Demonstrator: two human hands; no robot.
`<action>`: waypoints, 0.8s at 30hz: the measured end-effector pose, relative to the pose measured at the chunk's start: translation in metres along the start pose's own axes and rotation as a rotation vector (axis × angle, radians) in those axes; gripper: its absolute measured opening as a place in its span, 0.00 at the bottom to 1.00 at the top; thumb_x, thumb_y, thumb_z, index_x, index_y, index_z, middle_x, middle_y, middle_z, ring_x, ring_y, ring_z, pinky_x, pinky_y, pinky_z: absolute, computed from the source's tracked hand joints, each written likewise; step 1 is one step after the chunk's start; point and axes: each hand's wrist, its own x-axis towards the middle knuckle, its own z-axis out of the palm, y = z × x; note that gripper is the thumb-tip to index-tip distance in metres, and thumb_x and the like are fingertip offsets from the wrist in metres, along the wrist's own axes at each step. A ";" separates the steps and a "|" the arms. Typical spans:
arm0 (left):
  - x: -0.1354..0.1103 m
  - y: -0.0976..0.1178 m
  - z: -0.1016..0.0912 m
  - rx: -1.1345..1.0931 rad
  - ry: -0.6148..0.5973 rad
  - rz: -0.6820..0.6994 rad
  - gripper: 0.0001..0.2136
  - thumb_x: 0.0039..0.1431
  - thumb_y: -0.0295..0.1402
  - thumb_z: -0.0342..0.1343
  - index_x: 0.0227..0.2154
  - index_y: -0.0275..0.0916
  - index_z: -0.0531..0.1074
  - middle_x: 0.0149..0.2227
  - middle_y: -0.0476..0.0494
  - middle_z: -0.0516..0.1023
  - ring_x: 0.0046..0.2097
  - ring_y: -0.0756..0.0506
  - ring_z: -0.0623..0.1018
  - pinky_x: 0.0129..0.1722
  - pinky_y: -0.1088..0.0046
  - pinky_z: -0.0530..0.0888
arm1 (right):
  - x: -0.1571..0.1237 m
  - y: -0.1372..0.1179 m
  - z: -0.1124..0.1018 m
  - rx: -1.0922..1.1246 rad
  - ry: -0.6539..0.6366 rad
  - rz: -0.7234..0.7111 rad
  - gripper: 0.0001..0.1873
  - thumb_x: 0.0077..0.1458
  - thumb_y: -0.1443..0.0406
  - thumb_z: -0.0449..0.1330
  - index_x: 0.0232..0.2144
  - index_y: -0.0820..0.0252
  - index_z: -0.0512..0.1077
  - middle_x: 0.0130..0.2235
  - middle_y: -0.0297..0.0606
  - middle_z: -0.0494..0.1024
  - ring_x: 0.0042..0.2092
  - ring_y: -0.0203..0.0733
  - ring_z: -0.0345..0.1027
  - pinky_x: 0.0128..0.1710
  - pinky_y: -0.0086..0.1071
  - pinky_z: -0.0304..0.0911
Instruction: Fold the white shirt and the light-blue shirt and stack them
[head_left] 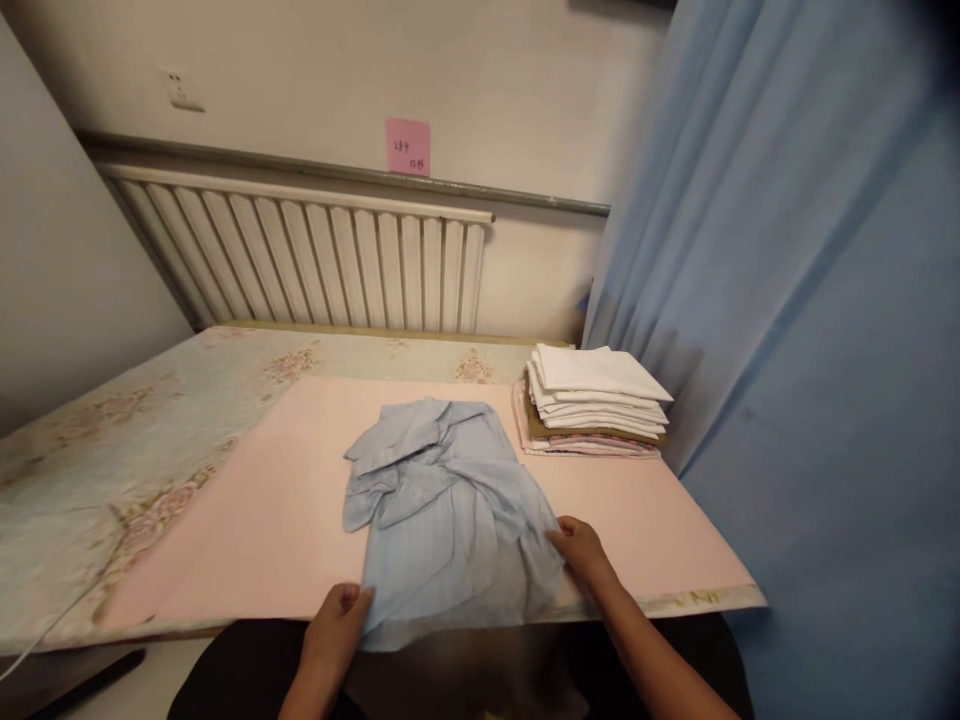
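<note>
A crumpled light blue garment (450,500), perhaps a shirt, lies on a pink cloth (270,490). Its upper part is bunched in folds, while the lower part is spread toward me and hangs a little past the front edge. My left hand (341,610) pinches the garment's lower left corner. On the other side, my right hand (579,545) is closed on its right edge, a bit farther from me. The fingertips of both hands are partly hidden by the fabric and slightly blurred.
At the right stands a stack of folded cloths (600,400), mostly white on top. A floral-patterned cover (105,420) lies under the pink cloth. Behind is a radiator (315,250) below a pink note (408,147). A blue curtain (795,300) hangs close at the right.
</note>
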 end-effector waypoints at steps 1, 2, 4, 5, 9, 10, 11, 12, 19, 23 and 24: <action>-0.001 0.000 0.002 -0.035 -0.027 -0.008 0.14 0.48 0.46 0.50 0.26 0.40 0.68 0.22 0.50 0.74 0.30 0.43 0.76 0.29 0.70 0.70 | -0.001 -0.001 -0.001 0.009 -0.008 -0.013 0.09 0.44 0.61 0.55 0.23 0.59 0.72 0.22 0.31 0.72 0.26 0.36 0.65 0.26 0.26 0.56; -0.002 0.001 0.003 -0.067 -0.045 -0.013 0.13 0.48 0.45 0.50 0.27 0.39 0.68 0.23 0.50 0.75 0.30 0.43 0.76 0.30 0.70 0.70 | -0.003 -0.001 -0.003 0.018 -0.012 -0.024 0.10 0.45 0.61 0.54 0.23 0.59 0.72 0.23 0.31 0.73 0.27 0.37 0.65 0.26 0.26 0.56; -0.002 -0.001 0.002 -0.135 -0.066 -0.016 0.13 0.48 0.43 0.50 0.30 0.39 0.69 0.26 0.48 0.77 0.31 0.44 0.77 0.31 0.70 0.71 | -0.006 0.000 -0.012 0.025 0.008 -0.048 0.12 0.46 0.59 0.52 0.25 0.59 0.72 0.24 0.32 0.73 0.28 0.37 0.65 0.27 0.26 0.56; -0.002 -0.002 -0.001 -0.161 -0.068 -0.014 0.13 0.48 0.42 0.50 0.32 0.38 0.69 0.28 0.47 0.78 0.32 0.44 0.78 0.32 0.70 0.71 | -0.007 0.001 -0.017 0.023 0.031 -0.061 0.13 0.47 0.58 0.51 0.25 0.58 0.72 0.24 0.32 0.73 0.29 0.38 0.65 0.27 0.27 0.56; 0.006 -0.015 -0.017 -0.152 -0.046 -0.008 0.15 0.48 0.42 0.51 0.35 0.39 0.69 0.30 0.47 0.80 0.34 0.43 0.79 0.33 0.70 0.72 | -0.015 0.013 -0.035 -0.011 0.106 -0.079 0.16 0.48 0.55 0.50 0.27 0.58 0.72 0.23 0.32 0.72 0.28 0.39 0.64 0.28 0.28 0.56; 0.008 -0.019 -0.020 -0.129 -0.040 -0.006 0.14 0.48 0.42 0.51 0.35 0.39 0.69 0.30 0.47 0.80 0.35 0.43 0.79 0.34 0.70 0.72 | -0.017 0.016 -0.037 -0.024 0.097 -0.074 0.16 0.48 0.55 0.50 0.27 0.58 0.72 0.23 0.32 0.72 0.28 0.39 0.64 0.28 0.28 0.57; 0.009 -0.022 -0.023 -0.104 -0.037 -0.001 0.14 0.48 0.41 0.51 0.35 0.40 0.70 0.30 0.48 0.80 0.35 0.42 0.79 0.35 0.69 0.72 | -0.020 0.019 -0.038 -0.042 0.075 -0.073 0.15 0.47 0.56 0.50 0.26 0.58 0.73 0.23 0.32 0.72 0.28 0.39 0.64 0.29 0.28 0.57; 0.010 -0.024 -0.025 -0.075 -0.039 0.009 0.13 0.48 0.41 0.51 0.35 0.40 0.70 0.31 0.48 0.80 0.36 0.42 0.79 0.35 0.70 0.72 | -0.022 0.022 -0.038 -0.069 0.043 -0.079 0.14 0.47 0.58 0.51 0.26 0.57 0.73 0.23 0.32 0.72 0.28 0.39 0.65 0.29 0.29 0.57; -0.002 -0.015 -0.029 0.234 0.057 0.143 0.17 0.55 0.44 0.46 0.42 0.40 0.69 0.38 0.42 0.78 0.42 0.40 0.78 0.42 0.66 0.71 | -0.024 0.015 -0.033 -0.265 0.093 -0.105 0.10 0.48 0.63 0.53 0.30 0.57 0.73 0.26 0.32 0.74 0.30 0.40 0.67 0.33 0.30 0.58; 0.003 0.000 -0.029 0.327 0.155 0.288 0.19 0.57 0.44 0.42 0.41 0.36 0.69 0.41 0.36 0.76 0.46 0.38 0.75 0.47 0.62 0.69 | -0.016 -0.010 -0.028 -0.263 0.251 -0.206 0.13 0.52 0.60 0.51 0.34 0.57 0.73 0.31 0.37 0.76 0.34 0.43 0.69 0.36 0.32 0.59; 0.006 0.004 -0.028 0.334 0.160 0.306 0.19 0.57 0.43 0.42 0.41 0.36 0.69 0.41 0.36 0.76 0.45 0.38 0.74 0.48 0.61 0.69 | -0.014 -0.018 -0.025 -0.255 0.243 -0.241 0.13 0.52 0.60 0.50 0.33 0.57 0.73 0.31 0.37 0.76 0.34 0.43 0.69 0.35 0.32 0.59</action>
